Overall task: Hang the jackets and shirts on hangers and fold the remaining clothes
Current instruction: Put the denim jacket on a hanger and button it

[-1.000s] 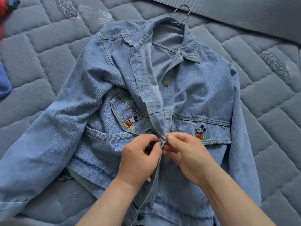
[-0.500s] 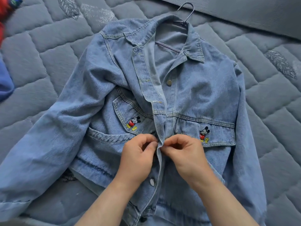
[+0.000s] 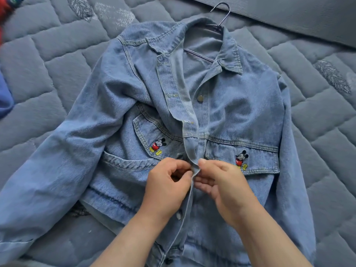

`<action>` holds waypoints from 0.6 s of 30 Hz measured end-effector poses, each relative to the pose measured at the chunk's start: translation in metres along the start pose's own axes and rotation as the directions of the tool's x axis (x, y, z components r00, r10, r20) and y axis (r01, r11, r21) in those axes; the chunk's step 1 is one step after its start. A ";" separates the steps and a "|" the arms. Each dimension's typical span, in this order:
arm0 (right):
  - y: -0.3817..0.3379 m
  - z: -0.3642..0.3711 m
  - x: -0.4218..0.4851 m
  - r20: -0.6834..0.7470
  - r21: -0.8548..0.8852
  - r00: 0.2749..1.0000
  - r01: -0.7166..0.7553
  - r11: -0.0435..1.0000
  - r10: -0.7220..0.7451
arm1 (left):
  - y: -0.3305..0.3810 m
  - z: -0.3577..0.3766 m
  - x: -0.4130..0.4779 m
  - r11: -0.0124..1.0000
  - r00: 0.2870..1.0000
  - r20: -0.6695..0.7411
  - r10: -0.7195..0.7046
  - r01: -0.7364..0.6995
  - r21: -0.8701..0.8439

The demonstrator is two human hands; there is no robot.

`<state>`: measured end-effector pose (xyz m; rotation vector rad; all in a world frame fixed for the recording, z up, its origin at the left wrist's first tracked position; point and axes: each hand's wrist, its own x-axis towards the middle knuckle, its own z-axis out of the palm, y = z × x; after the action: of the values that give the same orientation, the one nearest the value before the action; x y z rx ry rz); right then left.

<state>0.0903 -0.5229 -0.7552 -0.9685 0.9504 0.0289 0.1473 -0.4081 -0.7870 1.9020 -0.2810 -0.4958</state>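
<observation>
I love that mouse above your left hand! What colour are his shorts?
Red. The mouse patch shows best in the head view.

Light-blue denim jacket (image 3: pixel 240 105) lies face-up, half unbuttoned, on a metal hanger (image 3: pixel 221 16)

A single head-worn wide-angle camera looks forward and down, close over the denim jacket (image 3: pixel 240 105). The jacket's collar points away from the camera.

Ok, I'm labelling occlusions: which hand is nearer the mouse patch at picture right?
Right. The right hand lies just below-left of that mouse patch, its knuckles at the patch's feet; the left hand is across the front edge of the jacket, farther away.
</observation>
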 end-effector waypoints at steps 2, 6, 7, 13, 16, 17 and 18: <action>0.000 0.002 -0.001 -0.060 -0.060 0.998 -0.014 0.998 0.010 | 0.000 0.003 -0.002 0.997 0.999 0.008 0.039 -0.039 0.071; 0.003 0.007 0.003 -0.176 0.005 0.981 -0.078 0.997 0.078 | 0.000 0.008 -0.005 0.988 0.997 -0.004 0.081 -0.079 0.133; 0.004 0.008 0.004 -0.200 0.042 0.974 -0.097 0.994 0.104 | 0.000 0.009 -0.005 0.984 0.995 -0.007 0.095 -0.093 0.149; 0.008 0.011 0.013 -0.223 0.235 0.949 -0.168 0.957 0.221 | -0.001 0.012 -0.006 0.967 0.983 -0.063 0.170 -0.155 0.202; 0.007 0.007 0.015 -0.201 0.292 0.943 -0.202 0.935 0.267 | -0.002 0.012 -0.005 0.959 0.977 -0.060 0.203 -0.186 0.213; 0.007 0.006 0.016 -0.202 0.298 0.938 -0.214 0.930 0.280 | -0.002 0.012 -0.005 0.957 0.977 -0.052 0.208 -0.193 0.215; 0.007 0.005 0.018 -0.203 0.296 0.935 -0.224 0.929 0.290 | -0.002 0.012 -0.005 0.956 0.977 -0.045 0.211 -0.196 0.216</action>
<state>0.1016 -0.5213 -0.7714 -0.5973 1.2702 0.0027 0.1372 -0.4149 -0.7914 2.0629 -0.4960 -0.2703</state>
